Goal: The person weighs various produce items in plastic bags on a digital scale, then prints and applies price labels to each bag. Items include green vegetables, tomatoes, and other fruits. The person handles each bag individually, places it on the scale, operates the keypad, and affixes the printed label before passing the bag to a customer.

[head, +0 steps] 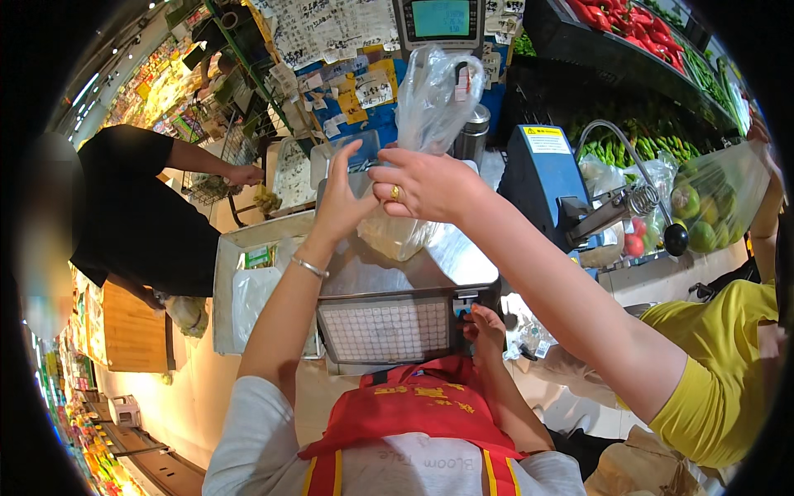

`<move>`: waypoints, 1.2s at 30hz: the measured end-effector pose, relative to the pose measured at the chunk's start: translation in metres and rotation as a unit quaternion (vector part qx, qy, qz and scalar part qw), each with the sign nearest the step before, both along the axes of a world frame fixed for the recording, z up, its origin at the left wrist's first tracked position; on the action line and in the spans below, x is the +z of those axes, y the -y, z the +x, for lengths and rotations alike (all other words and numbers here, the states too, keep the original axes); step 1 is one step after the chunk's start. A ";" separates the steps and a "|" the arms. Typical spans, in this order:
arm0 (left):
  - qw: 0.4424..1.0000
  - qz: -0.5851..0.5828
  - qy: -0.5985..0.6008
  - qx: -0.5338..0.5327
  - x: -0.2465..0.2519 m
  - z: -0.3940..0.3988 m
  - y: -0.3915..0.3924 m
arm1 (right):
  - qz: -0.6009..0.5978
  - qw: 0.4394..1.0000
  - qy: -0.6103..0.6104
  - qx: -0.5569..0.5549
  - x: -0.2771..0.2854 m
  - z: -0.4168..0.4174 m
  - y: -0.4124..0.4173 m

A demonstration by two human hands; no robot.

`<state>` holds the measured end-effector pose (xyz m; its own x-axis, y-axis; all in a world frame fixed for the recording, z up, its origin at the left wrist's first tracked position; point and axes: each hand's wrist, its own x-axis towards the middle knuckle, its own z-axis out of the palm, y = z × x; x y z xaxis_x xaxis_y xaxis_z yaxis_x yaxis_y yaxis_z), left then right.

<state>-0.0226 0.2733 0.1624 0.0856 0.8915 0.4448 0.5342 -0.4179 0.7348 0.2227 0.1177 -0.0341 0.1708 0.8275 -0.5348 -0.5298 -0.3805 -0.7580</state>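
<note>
My left hand (345,195), with a silver bracelet at its wrist, is raised over the steel pan of a weighing scale (353,273), its thumb and fingers apart. Beside it, the ringed hand of a person in yellow (428,186) reaches in from the right and is at a clear plastic bag (400,232) with pale contents on the pan. Whether my fingers touch the bag is hidden. My right hand (485,328) is low by the scale's right front corner, near its keypad (388,328), fingers curled; whether they hold anything is unclear. The scale's lit display (441,18) stands at the back.
A blue bag-sealing machine (546,180) with a black-knobbed lever stands right of the scale. Left is a metal tray (226,297) holding plastic bags. A person in black (142,204) stands farther left. Vegetable shelves (620,56) and a bag of green fruit (704,211) are at right.
</note>
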 end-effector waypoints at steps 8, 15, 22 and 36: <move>0.956 -0.166 0.136 -0.202 0.028 0.011 -0.032 | -0.042 0.994 -0.071 -0.078 0.005 -0.011 -0.018; 0.986 -0.120 0.042 -0.109 0.023 0.059 -0.041 | 0.065 0.990 0.065 -0.111 -0.001 -0.017 -0.019; 0.854 -0.197 0.436 -0.203 0.026 0.048 -0.042 | 0.204 0.973 -0.108 -0.022 0.108 -0.048 -0.045; 0.883 -0.199 0.319 -0.281 0.060 0.057 0.010 | 0.362 0.808 0.463 -0.032 0.177 -0.050 -0.090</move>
